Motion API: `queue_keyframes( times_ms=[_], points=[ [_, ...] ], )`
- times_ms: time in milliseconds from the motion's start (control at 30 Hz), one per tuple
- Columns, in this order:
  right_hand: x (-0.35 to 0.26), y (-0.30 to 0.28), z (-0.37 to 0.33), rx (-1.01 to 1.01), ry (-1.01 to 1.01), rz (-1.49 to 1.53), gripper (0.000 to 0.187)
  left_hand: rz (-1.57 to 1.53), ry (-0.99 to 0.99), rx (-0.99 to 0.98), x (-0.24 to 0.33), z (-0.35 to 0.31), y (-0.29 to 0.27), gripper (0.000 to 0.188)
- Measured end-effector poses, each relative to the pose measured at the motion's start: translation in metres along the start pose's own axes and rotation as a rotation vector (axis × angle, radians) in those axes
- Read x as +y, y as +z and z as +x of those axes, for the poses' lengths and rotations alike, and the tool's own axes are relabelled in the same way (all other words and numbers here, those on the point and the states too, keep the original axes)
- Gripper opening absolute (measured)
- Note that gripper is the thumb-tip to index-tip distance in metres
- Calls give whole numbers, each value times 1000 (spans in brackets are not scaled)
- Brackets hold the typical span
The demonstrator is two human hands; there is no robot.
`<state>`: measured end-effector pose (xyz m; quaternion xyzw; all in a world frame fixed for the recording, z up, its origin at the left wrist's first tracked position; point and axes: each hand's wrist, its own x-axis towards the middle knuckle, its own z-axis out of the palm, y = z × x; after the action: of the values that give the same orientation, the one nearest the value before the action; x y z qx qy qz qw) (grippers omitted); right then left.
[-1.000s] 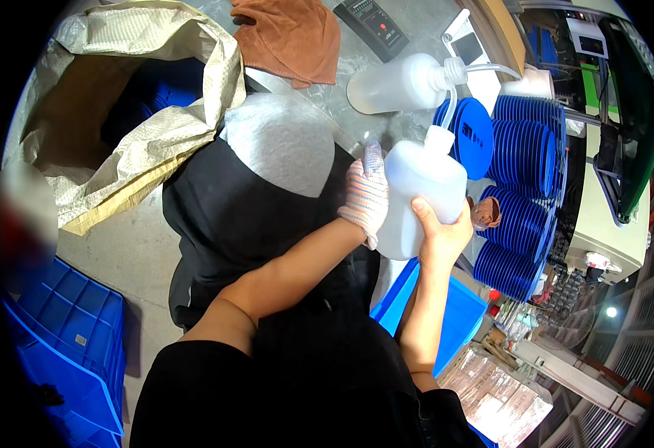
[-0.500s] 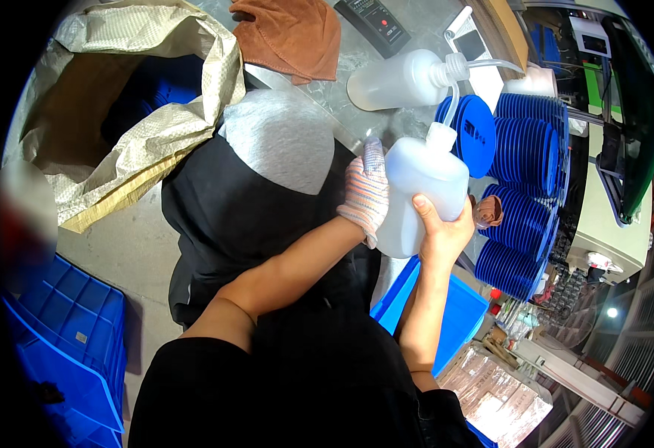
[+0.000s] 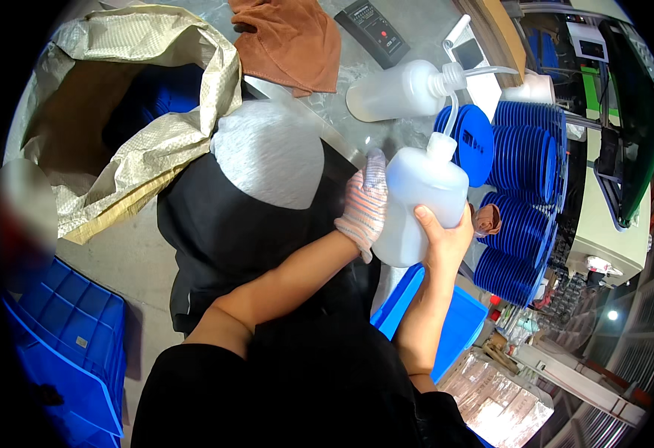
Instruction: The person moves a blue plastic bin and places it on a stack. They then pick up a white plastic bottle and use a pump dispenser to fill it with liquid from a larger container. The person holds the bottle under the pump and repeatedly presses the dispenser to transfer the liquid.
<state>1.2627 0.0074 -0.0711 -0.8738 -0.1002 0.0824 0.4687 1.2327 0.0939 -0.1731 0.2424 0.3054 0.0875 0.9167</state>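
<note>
A translucent white plastic wash bottle (image 3: 420, 187) with a bent spout tube is held tilted in front of me. My right hand (image 3: 446, 235) is bare and wraps around its right side, the thumb lying across the front. My left hand (image 3: 364, 205), in a striped knit glove with grey fingertips, presses against the bottle's left side. One of its gloved digits points up along the bottle; the other fingers are mostly hidden. Just beyond lies a second wash bottle (image 3: 394, 91) on its side on the grey table (image 3: 357, 138).
Stacked blue discs (image 3: 521, 160) stand at the right, with a loose blue disc (image 3: 475, 145) nearer. A brown cloth (image 3: 289, 45) and a black handheld device (image 3: 374, 33) lie at the back. An open woven sack (image 3: 218, 75) and blue crates (image 3: 69, 321) are at left; a blue bin (image 3: 461, 317) is below right.
The wash bottle and both hands sit slightly lower in the picture, along with the table items, as the view has shifted a little. Both hands stay at the bottle.
</note>
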Motion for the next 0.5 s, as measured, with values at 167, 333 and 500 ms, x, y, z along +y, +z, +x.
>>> queue_keyframes(
  times_ms=[167,333,500],
  points=[
    [6,-8,1,-40,30,80,61,-254,-34,-203,-5,-4,-6,61],
    [0,-20,3,-70,53,118,61,-249,80,-455,6,-22,-12,59],
    [-3,-21,5,-116,73,45,61,-120,107,-527,14,-29,-17,60]
  ],
)
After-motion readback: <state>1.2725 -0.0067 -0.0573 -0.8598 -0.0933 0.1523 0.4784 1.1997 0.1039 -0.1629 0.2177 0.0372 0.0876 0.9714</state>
